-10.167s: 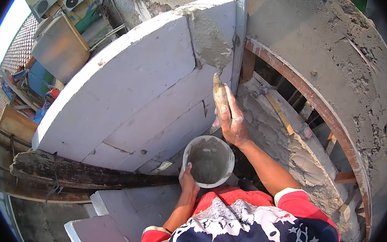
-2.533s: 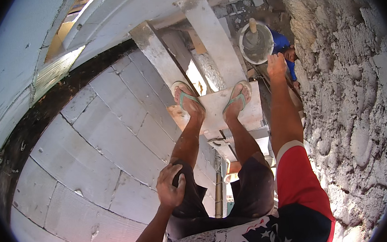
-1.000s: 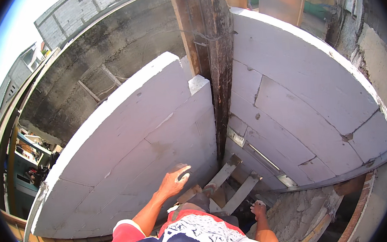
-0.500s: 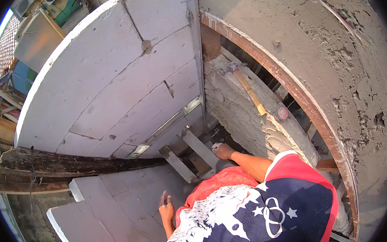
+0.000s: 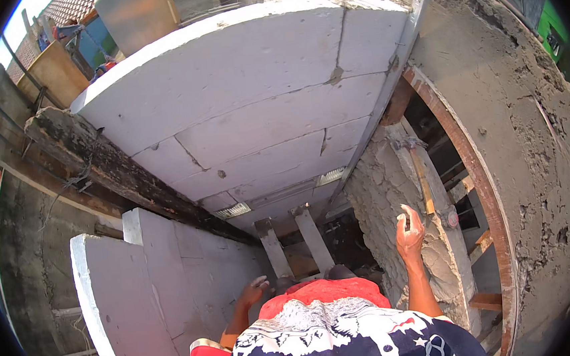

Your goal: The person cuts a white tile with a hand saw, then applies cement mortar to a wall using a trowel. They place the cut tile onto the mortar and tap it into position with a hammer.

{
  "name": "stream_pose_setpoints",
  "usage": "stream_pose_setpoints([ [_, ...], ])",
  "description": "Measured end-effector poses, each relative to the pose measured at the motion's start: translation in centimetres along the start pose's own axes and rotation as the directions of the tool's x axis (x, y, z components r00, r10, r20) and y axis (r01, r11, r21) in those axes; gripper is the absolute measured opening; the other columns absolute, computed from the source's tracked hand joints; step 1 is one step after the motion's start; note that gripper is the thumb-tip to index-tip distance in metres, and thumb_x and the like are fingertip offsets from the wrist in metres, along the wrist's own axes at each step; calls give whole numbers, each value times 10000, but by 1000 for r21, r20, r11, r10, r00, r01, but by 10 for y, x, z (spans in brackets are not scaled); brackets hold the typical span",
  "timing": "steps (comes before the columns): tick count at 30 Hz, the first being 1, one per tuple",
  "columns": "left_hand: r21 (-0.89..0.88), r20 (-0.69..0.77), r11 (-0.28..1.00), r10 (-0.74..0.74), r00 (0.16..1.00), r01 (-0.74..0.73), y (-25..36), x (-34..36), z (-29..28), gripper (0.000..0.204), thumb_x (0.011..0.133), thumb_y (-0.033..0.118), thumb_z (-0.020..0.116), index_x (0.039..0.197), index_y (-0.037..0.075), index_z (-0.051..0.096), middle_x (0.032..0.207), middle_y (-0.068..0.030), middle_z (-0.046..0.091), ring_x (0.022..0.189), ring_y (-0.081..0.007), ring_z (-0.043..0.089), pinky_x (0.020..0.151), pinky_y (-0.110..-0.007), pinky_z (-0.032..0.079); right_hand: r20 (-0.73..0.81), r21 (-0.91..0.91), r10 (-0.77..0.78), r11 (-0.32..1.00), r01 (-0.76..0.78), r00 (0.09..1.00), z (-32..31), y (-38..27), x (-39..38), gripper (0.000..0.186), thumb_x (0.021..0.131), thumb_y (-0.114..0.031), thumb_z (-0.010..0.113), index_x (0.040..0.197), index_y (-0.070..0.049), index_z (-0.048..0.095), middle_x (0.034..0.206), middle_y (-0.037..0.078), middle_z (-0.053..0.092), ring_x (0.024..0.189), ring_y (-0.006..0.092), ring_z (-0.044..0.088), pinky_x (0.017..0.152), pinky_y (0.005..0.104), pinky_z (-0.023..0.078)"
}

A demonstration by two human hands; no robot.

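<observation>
My right hand (image 5: 410, 232) is raised beside the rough plastered wall top (image 5: 392, 176), its fingers apart and nothing seen in them. Just beyond it, a claw hammer with a yellow-brown handle (image 5: 425, 184) lies along the ledge. A small round reddish thing (image 5: 451, 218) rests past the handle's end; I cannot tell its kind. My left hand (image 5: 256, 289) hangs low near the left pale block wall (image 5: 166, 281), fingers stretched out and holding nothing visible. Between my hands and the far wall, two narrow boards (image 5: 313, 239) run over a gap.
A tall pale block wall (image 5: 260, 113) stands ahead, with a metal upright (image 5: 392, 89) at its right edge. A dark weathered beam (image 5: 131, 173) slants along the left. To the right, a curved-looking reddish plank (image 5: 481, 156) borders an opening beside a cement surface (image 5: 534, 192).
My view has turned, so the walls look shifted. My right hand has moved from low near the boards up and right toward the hammer. My left hand stays low on the left.
</observation>
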State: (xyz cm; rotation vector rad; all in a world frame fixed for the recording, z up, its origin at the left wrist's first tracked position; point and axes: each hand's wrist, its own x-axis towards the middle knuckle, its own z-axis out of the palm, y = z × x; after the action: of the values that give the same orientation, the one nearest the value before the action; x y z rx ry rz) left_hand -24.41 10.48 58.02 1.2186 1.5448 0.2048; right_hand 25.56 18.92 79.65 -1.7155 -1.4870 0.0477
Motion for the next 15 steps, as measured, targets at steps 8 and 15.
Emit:
stream_pose_setpoints([
  [8, -409, -200, 911, -34, 979, -52, -17, -37, 28, 591, 1030, 437, 622, 1487, 63, 597, 1479, -180, 634, 1373, -335, 595, 1150, -400, 449, 127, 331, -315, 907, 259, 941, 104, -156, 62, 279, 998, -41, 573, 1251, 27, 669, 1022, 159, 677, 888, 288, 673, 837, 402, 545],
  [15, -491, -399, 871, -240, 885, 14, -72, -142, 95, 643, 1028, 450, 613, 1522, 44, 553, 1501, -178, 617, 1342, -302, 616, 1127, -411, 472, -82, 190, -902, 403, 895, 423, 164, -314, 234, 353, 1012, -195, 597, 1281, 26, 655, 1144, 208, 670, 1051, 344, 664, 955, 501, 516],
])
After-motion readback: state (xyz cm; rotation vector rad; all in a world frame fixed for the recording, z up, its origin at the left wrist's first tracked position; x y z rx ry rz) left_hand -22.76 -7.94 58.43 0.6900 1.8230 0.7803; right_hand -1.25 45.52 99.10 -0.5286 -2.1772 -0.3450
